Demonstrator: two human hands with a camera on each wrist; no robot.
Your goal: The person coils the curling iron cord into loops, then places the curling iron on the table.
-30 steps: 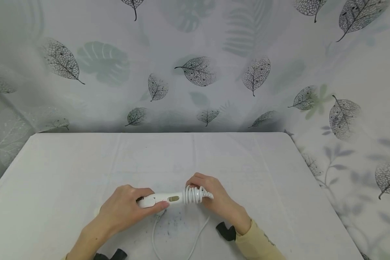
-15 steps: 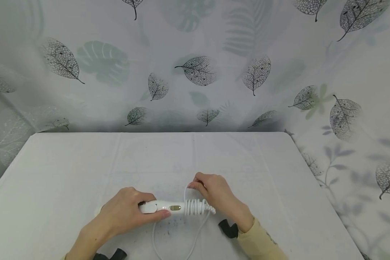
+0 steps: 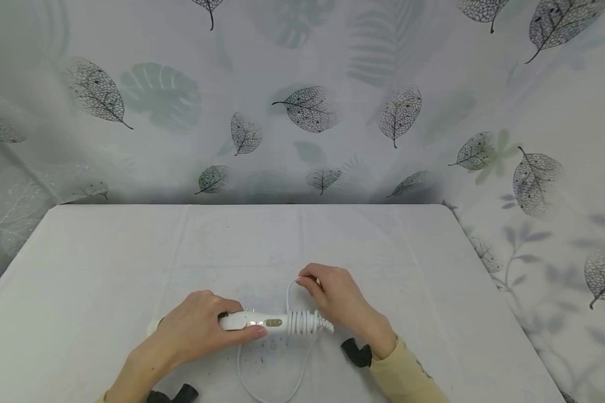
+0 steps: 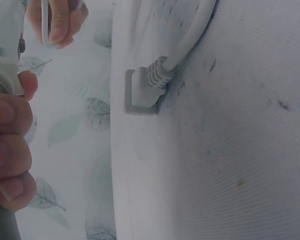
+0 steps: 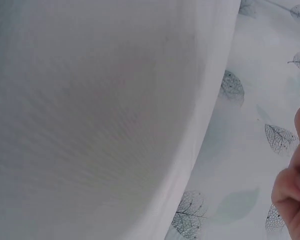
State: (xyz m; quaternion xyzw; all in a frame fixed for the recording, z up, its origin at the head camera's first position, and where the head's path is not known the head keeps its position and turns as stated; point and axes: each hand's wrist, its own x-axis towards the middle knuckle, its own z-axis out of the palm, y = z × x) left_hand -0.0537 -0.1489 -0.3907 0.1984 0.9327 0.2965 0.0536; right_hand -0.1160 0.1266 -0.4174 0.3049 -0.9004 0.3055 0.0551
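Note:
A white curling iron (image 3: 257, 320) with a gold oval on its handle lies level over the middle front of the table. My left hand (image 3: 196, 322) grips its left end, thumb along the near side; the fingers curl round a grey barrel in the left wrist view. White cord (image 3: 302, 323) is coiled several times round the handle's right end. Above those coils my right hand (image 3: 340, 296) pinches a raised length of the cord between thumb and fingertips. The cord's plug (image 4: 146, 91) rests on the white cloth, mostly hidden behind the iron in the head view.
A loose loop of cord (image 3: 302, 372) hangs toward the table's near edge. Black angled pieces lie by each forearm, one at the right (image 3: 356, 354) and one at the left (image 3: 173, 394). White cloth covers the table (image 3: 131, 246); a leaf-patterned curtain (image 3: 262, 67) stands behind.
The curling iron has come down closer to the table with my left hand. My right hand has left the coils and drawn a length of cord up and away from them.

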